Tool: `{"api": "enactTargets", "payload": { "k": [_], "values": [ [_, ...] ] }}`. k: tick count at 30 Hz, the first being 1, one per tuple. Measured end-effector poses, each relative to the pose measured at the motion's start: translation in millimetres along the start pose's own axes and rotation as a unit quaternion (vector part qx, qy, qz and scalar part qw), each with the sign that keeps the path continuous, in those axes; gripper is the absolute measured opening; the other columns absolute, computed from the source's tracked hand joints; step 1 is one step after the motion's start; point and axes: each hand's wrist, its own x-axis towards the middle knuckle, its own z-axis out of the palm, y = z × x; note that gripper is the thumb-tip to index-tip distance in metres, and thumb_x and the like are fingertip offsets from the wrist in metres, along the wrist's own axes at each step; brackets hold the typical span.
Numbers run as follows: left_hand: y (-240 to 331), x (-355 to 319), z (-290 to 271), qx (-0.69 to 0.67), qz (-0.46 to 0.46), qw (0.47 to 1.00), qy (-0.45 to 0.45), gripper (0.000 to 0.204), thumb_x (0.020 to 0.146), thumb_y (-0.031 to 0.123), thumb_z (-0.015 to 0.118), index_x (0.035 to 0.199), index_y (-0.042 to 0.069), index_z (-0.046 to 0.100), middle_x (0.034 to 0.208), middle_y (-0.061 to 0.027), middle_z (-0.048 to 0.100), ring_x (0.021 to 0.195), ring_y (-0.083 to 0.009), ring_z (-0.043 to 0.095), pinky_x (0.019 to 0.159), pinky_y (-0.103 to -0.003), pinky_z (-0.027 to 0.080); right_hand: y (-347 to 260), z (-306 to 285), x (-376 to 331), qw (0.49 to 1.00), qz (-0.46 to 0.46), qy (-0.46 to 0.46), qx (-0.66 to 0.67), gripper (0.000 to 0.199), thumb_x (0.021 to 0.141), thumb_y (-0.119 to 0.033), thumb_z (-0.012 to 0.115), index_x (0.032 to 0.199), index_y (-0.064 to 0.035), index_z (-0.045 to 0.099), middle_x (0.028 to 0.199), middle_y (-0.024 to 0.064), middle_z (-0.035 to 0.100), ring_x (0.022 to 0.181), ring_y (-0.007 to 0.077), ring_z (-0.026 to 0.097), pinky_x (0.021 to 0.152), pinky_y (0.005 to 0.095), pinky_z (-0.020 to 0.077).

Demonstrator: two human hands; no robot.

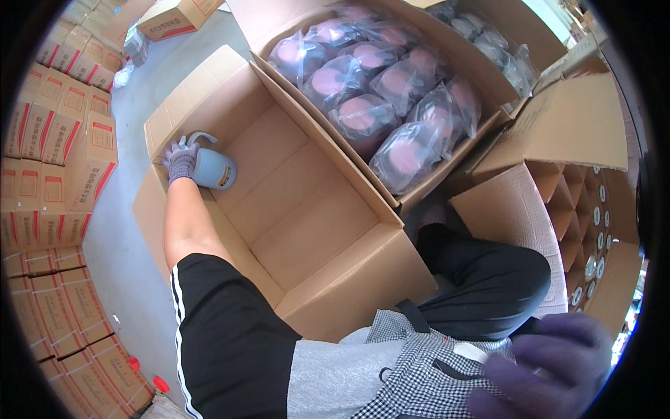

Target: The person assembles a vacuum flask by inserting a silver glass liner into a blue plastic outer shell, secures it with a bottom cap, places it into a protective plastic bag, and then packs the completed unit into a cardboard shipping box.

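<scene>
In a big opened cardboard box (300, 188), a pale blue jug (209, 167) with a curved handle and a small label lies in the far left corner. My left hand (181, 160), in a purple-grey knit glove, is closed over the jug's left end by the box wall. The handle rises just past my fingers. My right hand (551, 370), in a purple glove, is raised at the lower right above my lap, apart from the boxes. Motion smears its fingers, so I cannot make out whether they hold anything.
Beside the box stands another carton (328, 119) full of plastic-wrapped items with pinkish round tops. A divided carton (558, 202) on the right holds several round-topped pieces in its cells. Stacked sealed boxes (56, 140) line the left. My bent knee (516, 272) is close to the divided carton.
</scene>
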Motion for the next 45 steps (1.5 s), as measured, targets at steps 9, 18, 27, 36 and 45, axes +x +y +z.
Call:
{"api": "enactTargets", "payload": {
  "k": [9, 18, 27, 36, 45],
  "values": [
    [17.4, -108.5, -43.6, 0.001, -0.048, 0.999, -0.021, 0.085, 0.077, 0.059, 0.075, 0.151, 0.025, 0.053, 0.141, -0.0159, 0.059, 0.132, -0.0360, 0.055, 0.110, -0.050, 0.045, 80.6, 67.4, -51.7, 0.996, 0.080, 0.007, -0.026, 0.033, 0.072, -0.004, 0.072, 0.105, -0.0066, 0.072, 0.109, 0.0139, 0.072, 0.105, 0.0352, 0.067, 0.100, 0.0497, 0.0515],
    [-67.0, -261.4, 7.2, -0.745, -0.036, 0.578, -0.331, 0.071, 0.091, 0.058, 0.056, 0.148, 0.016, 0.050, 0.137, -0.0092, 0.063, 0.117, -0.0330, 0.064, 0.081, -0.046, 0.058, 120.9, 93.4, -108.7, 0.986, 0.053, 0.081, 0.139, 0.046, 0.088, -0.018, 0.072, 0.133, -0.0073, 0.065, 0.134, 0.0174, 0.063, 0.123, 0.0356, 0.060, 0.109, 0.0472, 0.0471],
    [162.5, -611.1, -219.9, -0.517, 0.610, 0.540, -0.262, 0.082, 0.080, 0.023, 0.089, 0.142, 0.003, 0.040, 0.122, -0.0252, 0.065, 0.111, -0.0309, 0.069, 0.087, -0.044, 0.061, 118.4, 44.4, -202.6, 0.824, 0.074, 0.523, 0.207, 0.046, 0.094, -0.034, 0.076, 0.124, -0.0001, 0.067, 0.116, 0.0192, 0.067, 0.107, 0.0364, 0.065, 0.096, 0.0449, 0.0521],
    [294.7, -760.7, -313.5, 0.124, 0.792, 0.429, -0.416, 0.056, 0.103, 0.052, 0.058, 0.123, 0.001, 0.069, 0.089, -0.0155, 0.074, 0.092, -0.0304, 0.075, 0.082, -0.043, 0.060, 232.0, 97.5, -325.9, 0.823, 0.278, 0.466, 0.170, 0.025, 0.089, -0.027, 0.080, 0.088, -0.0032, 0.074, 0.085, 0.0146, 0.068, 0.081, 0.0338, 0.068, 0.074, 0.0426, 0.0559],
    [386.7, -747.9, -319.8, -0.500, 0.658, 0.264, -0.497, 0.081, 0.096, 0.045, 0.071, 0.155, -0.002, 0.041, 0.152, -0.0196, 0.052, 0.142, -0.0291, 0.049, 0.124, -0.044, 0.030, 198.1, 82.2, -291.1, 0.851, 0.166, 0.436, 0.240, 0.021, 0.091, -0.025, 0.070, 0.093, -0.0048, 0.075, 0.094, 0.0141, 0.069, 0.091, 0.0340, 0.067, 0.083, 0.0445, 0.0532]
  ]
}}
